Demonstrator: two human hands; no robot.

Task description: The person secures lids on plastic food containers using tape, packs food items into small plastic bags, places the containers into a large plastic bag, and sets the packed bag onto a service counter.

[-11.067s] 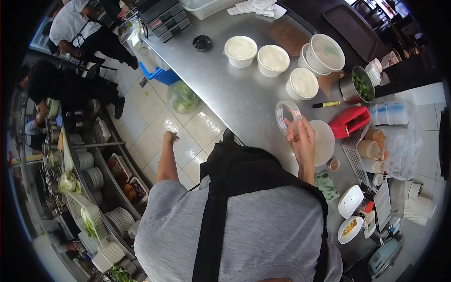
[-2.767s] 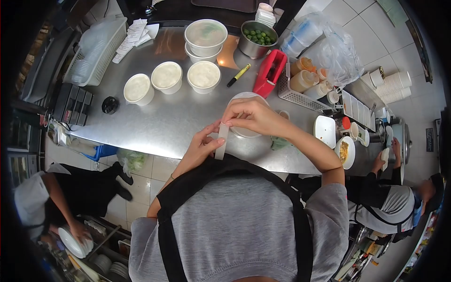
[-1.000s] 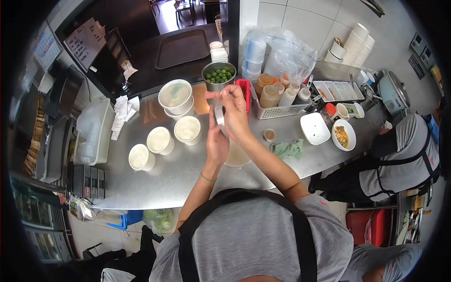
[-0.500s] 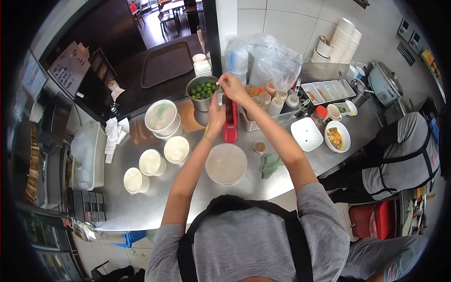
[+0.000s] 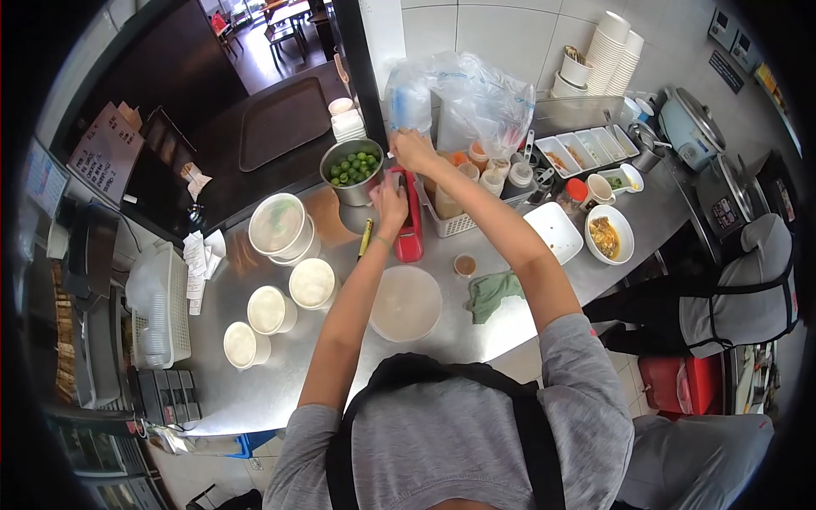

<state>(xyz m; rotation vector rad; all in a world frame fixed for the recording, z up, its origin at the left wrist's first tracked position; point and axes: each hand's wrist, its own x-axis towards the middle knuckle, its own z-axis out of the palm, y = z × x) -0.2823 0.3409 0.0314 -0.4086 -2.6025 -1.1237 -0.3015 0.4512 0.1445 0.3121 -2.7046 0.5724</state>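
Tape dispenser (image 5: 410,244), red, sits on the counter (image 5: 223,393) at the upper centre of the frame, just right of the pot (image 5: 347,195) of green fruit (image 5: 354,167). To work neatly here, I'd judge, the left hand (image 5: 390,206) should steady its upper end while the right hand (image 5: 414,151) uses a light pinch, clear of the pot. Left fingers look half bent near that end, right fingers curled nearly together (both small and blurred); I cannot tell what either holds.
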